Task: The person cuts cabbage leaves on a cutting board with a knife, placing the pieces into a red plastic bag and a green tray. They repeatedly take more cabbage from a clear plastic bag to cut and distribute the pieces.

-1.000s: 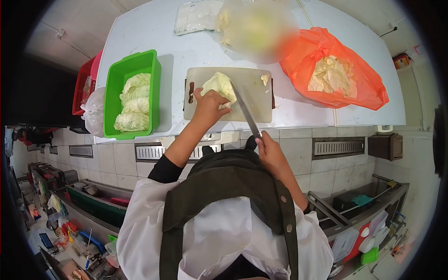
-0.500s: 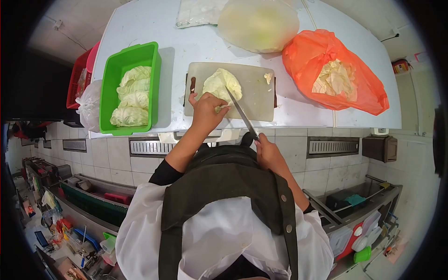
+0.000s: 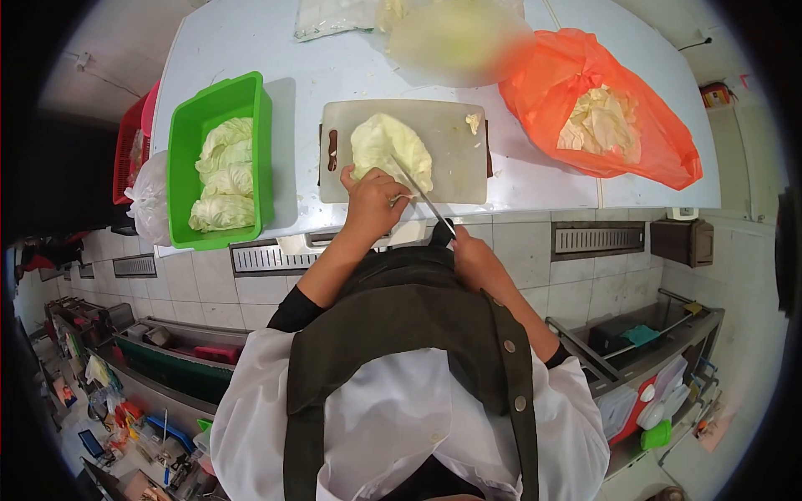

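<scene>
A pale green cabbage leaf lies on the left half of a translucent cutting board. My left hand is closed at the leaf's near edge, with a thin pale strip of it pinched between thumb and fingers. In my right hand is the handle of a knife, the fingers wrapped round it. The blade points away from me and to the left, its tip resting over the leaf near its middle. My right palm hides most of the handle.
On the left stands a green tub with several cabbage bundles. An orange plastic bag holding cabbage leaves lies at right. A blurred, pale rounded bag sits behind the board. Small scraps lie on the board's right side.
The knife has shifted slightly and its blade shows narrower. The leaf looks a little more spread out. My left hand keeps its pinch, and the whole view has moved slightly.
</scene>
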`<action>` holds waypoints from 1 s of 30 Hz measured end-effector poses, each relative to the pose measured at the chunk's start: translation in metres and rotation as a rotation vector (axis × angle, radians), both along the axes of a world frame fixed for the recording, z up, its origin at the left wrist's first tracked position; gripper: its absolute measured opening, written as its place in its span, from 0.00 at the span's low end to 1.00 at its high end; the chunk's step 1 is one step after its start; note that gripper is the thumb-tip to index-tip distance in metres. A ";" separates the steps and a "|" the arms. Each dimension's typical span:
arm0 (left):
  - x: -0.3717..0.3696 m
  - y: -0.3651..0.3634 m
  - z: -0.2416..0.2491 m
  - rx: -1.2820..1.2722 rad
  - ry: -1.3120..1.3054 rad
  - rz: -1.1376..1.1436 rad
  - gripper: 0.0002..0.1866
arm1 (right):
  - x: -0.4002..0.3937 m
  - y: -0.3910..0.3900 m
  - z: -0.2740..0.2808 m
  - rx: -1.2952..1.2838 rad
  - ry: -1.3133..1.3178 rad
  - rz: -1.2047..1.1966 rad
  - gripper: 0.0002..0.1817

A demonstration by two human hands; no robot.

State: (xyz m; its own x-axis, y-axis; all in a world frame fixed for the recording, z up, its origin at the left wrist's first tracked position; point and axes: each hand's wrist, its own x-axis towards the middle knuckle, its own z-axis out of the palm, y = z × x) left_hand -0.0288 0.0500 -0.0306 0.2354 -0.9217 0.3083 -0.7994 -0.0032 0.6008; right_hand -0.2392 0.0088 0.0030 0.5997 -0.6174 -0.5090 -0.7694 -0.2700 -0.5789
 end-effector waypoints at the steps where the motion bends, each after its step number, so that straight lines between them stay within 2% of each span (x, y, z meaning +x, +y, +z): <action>1: 0.000 0.000 -0.001 0.005 -0.008 -0.010 0.04 | 0.001 -0.001 -0.003 -0.008 -0.010 0.009 0.07; 10: 0.001 0.000 -0.002 0.013 -0.004 -0.018 0.04 | 0.014 0.009 -0.015 -0.028 0.042 -0.056 0.13; 15: 0.016 -0.003 0.007 0.056 0.044 0.063 0.04 | 0.002 0.005 -0.029 -0.032 -0.033 -0.018 0.09; 19: 0.032 0.003 0.009 0.127 0.051 0.041 0.11 | -0.031 0.006 -0.004 0.054 -0.008 -0.002 0.10; 22: 0.030 0.011 0.009 0.163 0.027 0.004 0.12 | -0.016 0.006 0.033 0.133 0.034 -0.033 0.11; 25: 0.029 0.011 -0.001 0.132 0.030 -0.020 0.11 | 0.017 0.004 0.019 -0.041 -0.117 -0.042 0.12; 30: 0.029 0.012 0.002 0.123 0.024 -0.034 0.11 | 0.069 -0.020 -0.019 -0.155 -0.131 -0.029 0.10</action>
State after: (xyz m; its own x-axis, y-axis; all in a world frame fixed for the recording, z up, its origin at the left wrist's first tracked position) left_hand 0.0004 0.0617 -0.0282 0.2088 -0.9598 0.1875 -0.7860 -0.0506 0.6162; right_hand -0.1701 -0.0116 -0.0160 0.6354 -0.7001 -0.3257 -0.6990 -0.3424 -0.6278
